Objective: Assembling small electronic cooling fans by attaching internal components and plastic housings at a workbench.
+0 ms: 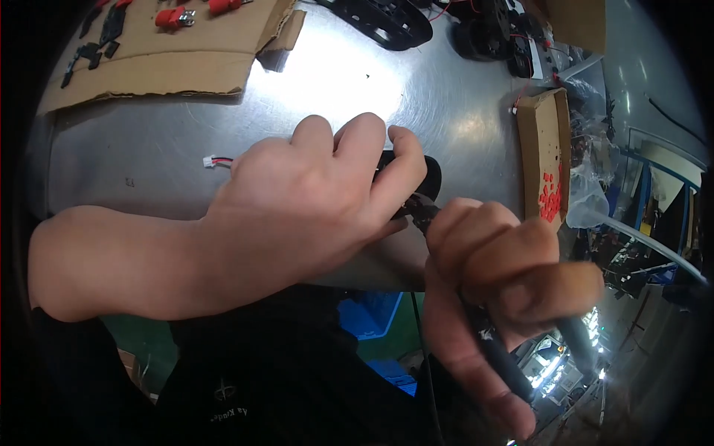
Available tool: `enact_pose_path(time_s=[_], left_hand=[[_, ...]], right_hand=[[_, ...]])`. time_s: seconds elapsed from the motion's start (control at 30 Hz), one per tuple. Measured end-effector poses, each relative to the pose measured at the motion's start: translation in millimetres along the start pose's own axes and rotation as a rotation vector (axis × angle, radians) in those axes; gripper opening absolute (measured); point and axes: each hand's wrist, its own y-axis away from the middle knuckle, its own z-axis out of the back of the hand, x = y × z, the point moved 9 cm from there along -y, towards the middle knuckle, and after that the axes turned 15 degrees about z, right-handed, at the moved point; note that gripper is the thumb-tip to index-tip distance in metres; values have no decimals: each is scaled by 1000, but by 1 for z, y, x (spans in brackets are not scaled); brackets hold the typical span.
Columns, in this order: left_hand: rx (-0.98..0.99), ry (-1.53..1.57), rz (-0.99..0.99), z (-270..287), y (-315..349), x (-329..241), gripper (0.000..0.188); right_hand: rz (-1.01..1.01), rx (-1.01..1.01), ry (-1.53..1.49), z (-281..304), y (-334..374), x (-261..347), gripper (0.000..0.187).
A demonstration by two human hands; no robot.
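My left hand is closed around a black rounded plastic part above the metal table, its fingers covering most of it. From the left side of that hand a red and black wire comes out, ending in a small white connector. My right hand grips a pair of pliers by the dark handles, which spread apart toward the lower right. The pliers' jaws meet the black part beside my left fingertips. What exactly the jaws touch is hidden.
A flattened cardboard sheet at the far left bears red cylindrical parts and small black pieces. Black housings with wires lie at the back. On the right stands a cardboard tray with small red bits. A blue crate sits below the table.
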Motion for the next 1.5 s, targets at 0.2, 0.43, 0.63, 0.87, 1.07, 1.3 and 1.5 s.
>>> enact_pose_path(time_s=[0.2,0.43,0.63,0.87,1.07,1.3,1.5], left_hand=[[-24,-39,3,-1,3,4,57],[-49,-80,5,-3,5,1,57],[-100,-170,16,-4,3,-4,40],[60,17,73,-12,-1,5,52],[107,192,26,-16,-5,11,54],[-2,300,-84,-9,-11,15,52],[10,346,-181,-11,-14,15,66]], right_hand=[[-33,25,70,4,16,7,81],[-28,0,0,5,15,3,86],[-202,-37,90,-7,5,13,56],[-197,221,212,-16,12,-13,47],[-323,-62,-11,-4,12,-30,108],[-386,-135,-417,18,12,-51,90],[-403,-17,-558,17,13,-53,81]])
